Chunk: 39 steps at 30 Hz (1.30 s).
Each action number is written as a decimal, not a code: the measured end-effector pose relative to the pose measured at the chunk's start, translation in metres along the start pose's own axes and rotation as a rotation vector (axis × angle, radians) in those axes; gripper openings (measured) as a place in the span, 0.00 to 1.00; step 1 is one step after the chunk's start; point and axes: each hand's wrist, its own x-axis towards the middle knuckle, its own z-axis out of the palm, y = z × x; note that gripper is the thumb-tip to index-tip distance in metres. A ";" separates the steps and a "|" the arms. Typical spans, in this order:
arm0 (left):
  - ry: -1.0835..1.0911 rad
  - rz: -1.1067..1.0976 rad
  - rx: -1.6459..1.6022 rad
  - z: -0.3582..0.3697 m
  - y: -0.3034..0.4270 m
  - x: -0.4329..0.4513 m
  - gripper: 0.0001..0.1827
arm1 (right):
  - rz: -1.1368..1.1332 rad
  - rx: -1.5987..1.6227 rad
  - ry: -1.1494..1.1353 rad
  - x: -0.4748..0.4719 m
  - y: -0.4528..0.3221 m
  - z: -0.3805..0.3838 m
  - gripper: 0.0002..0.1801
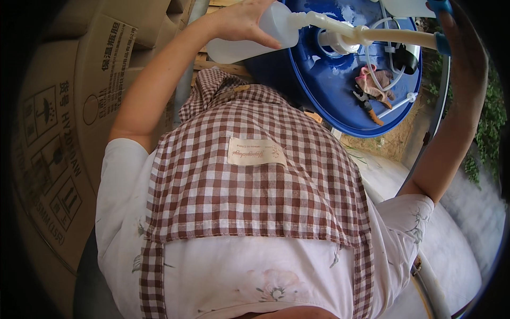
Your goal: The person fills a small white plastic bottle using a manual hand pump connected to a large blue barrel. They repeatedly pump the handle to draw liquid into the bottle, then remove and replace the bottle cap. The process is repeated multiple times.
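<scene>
My left hand [243, 22] grips a translucent white plastic bottle [279, 26], tilted on its side. Its neck meets the spout end of a cream plastic hand pump [334, 24], mounted on the white bung fitting [338, 43] of a blue plastic drum [330, 95]. At the upper right, my right hand [458, 32] has its fingers around a blue grip [440, 5]; a second blue piece [442, 43] sits at the end of the pump's cream tube, beside this hand. How the two blue pieces join is hidden.
On the drum lid lie a stained glove [372, 81], an orange-handled tool [374, 115], thin clear tubing [368, 65] and a black cap [405, 59]. Large cardboard cartons [83, 71] stand at left. Wooden pallet slats [223, 67] show beneath the bottle. A pale translucent container [410, 7] is at the top.
</scene>
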 end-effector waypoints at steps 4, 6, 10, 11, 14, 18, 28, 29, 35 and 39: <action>0.009 -0.013 0.023 -0.001 0.000 -0.004 0.67 | 0.085 0.124 -0.036 -0.004 -0.020 0.049 0.17; 0.001 -0.002 0.039 -0.002 0.002 -0.001 0.68 | 0.090 0.228 -0.056 -0.009 0.009 0.063 0.17; -0.029 -0.045 0.005 -0.003 0.003 -0.002 0.68 | -0.082 0.212 -0.020 -0.017 0.044 0.104 0.18; -0.028 -0.036 0.006 -0.003 0.002 -0.002 0.68 | -0.144 0.246 -0.012 -0.015 0.052 0.109 0.18; -0.043 -0.022 -0.003 -0.004 0.005 0.002 0.67 | 0.142 0.213 -0.061 -0.013 0.021 0.086 0.17; -0.027 -0.042 -0.016 -0.003 0.002 -0.003 0.67 | 0.201 0.329 -0.213 0.006 -0.016 0.034 0.16; -0.016 -0.019 -0.022 -0.001 -0.001 0.002 0.68 | -0.068 0.019 -0.061 0.015 0.000 -0.013 0.17; -0.010 -0.024 -0.013 -0.001 -0.001 0.002 0.67 | -0.070 0.045 -0.058 0.013 0.002 -0.007 0.17; -0.003 -0.058 0.027 -0.001 0.003 -0.001 0.67 | 0.149 0.152 -0.003 -0.008 -0.008 0.057 0.16; -0.037 -0.071 0.033 -0.003 0.010 0.004 0.67 | 0.155 0.288 -0.035 -0.017 0.016 0.081 0.16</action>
